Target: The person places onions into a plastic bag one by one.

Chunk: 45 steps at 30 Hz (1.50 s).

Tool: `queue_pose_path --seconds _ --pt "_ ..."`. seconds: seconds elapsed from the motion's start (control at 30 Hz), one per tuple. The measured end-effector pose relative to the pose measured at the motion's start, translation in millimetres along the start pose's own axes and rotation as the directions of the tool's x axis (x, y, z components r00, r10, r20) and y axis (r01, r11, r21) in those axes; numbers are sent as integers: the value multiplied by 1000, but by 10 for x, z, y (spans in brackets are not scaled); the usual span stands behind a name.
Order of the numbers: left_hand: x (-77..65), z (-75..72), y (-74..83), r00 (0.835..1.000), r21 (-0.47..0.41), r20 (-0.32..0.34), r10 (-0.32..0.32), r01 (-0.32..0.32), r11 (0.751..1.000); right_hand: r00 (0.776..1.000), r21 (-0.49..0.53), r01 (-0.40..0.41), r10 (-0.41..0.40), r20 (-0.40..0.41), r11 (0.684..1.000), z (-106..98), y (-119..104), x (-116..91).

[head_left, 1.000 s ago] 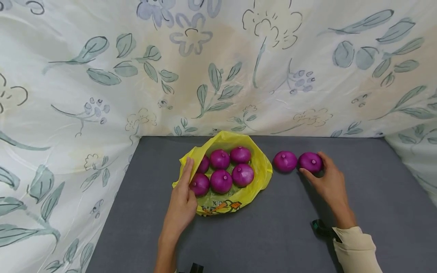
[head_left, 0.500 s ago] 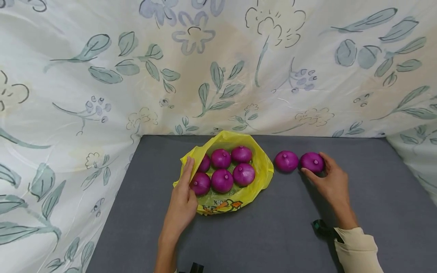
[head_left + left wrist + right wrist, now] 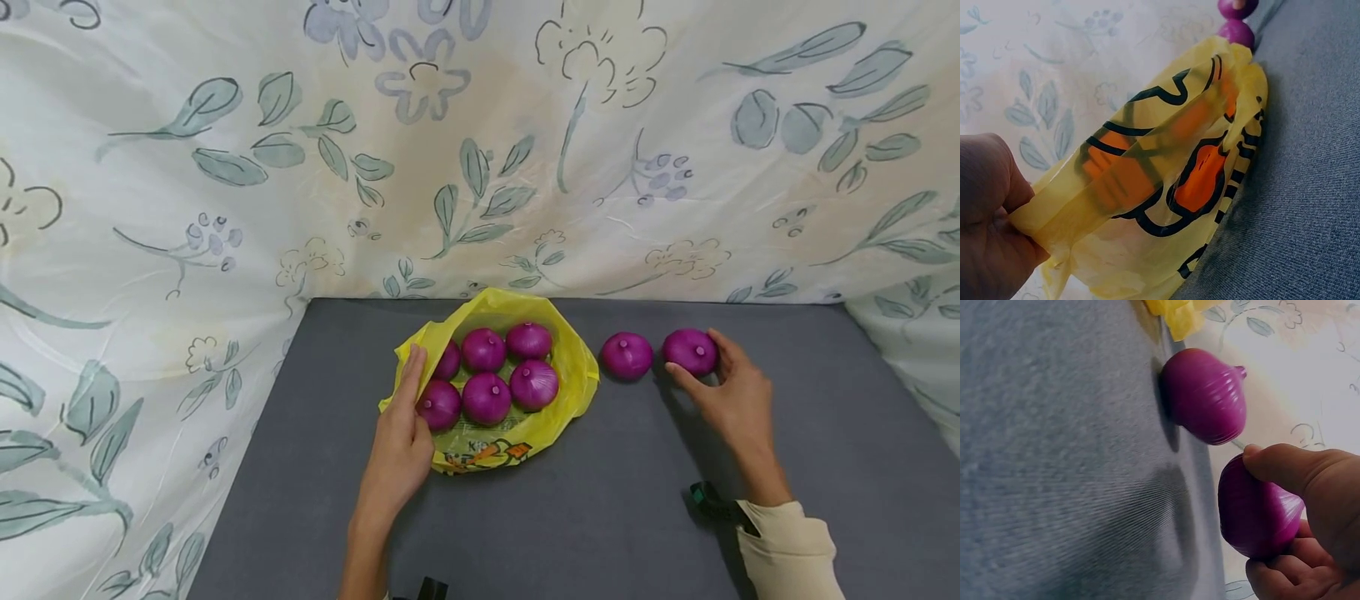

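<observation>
My left hand [image 3: 400, 446] pinches the left rim of a yellow plastic bag [image 3: 576, 367], its thumb and fingers on the film in the left wrist view. Several purple onions [image 3: 487, 398] lie inside the bag's open mouth. To the right, my right hand [image 3: 731, 404] holds another purple onion [image 3: 690, 352] between thumb and fingers. In the right wrist view this held onion [image 3: 1257, 509] hangs a little above the cloth, with its shadow apart from it. A loose purple onion [image 3: 627, 357] sits on the table between the bag and the held one.
A dark grey cloth-covered table [image 3: 562, 525] lies under everything. Behind it and on the left hangs a white floral curtain [image 3: 480, 150]. A black wrist strap [image 3: 708, 502] shows at my right sleeve [image 3: 783, 542].
The onion in my right hand has risen slightly and shifted right, away from the loose onion it stood close beside. My left hand and the bag have stayed in place.
</observation>
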<state>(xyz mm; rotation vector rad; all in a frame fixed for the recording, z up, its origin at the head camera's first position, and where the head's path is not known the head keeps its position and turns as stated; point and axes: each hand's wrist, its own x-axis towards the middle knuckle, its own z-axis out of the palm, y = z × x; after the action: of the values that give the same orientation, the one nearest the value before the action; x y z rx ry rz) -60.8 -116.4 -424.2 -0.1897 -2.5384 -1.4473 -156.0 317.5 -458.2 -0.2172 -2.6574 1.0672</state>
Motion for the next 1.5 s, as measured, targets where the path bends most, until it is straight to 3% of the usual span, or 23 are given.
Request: queue_pose_path --seconds 0.6,0.9,1.5 --pt "3 13 -2 1000 33 -15 19 -19 999 995 44 88 -86 -43 995 -110 -337 -18" --pt "-6 0 21 1000 29 -4 0 0 1000 996 117 88 -88 -12 989 -147 -530 -53" --pt "0 15 30 1000 31 4 -1 1 1000 990 146 132 -137 25 980 -162 -808 -181"
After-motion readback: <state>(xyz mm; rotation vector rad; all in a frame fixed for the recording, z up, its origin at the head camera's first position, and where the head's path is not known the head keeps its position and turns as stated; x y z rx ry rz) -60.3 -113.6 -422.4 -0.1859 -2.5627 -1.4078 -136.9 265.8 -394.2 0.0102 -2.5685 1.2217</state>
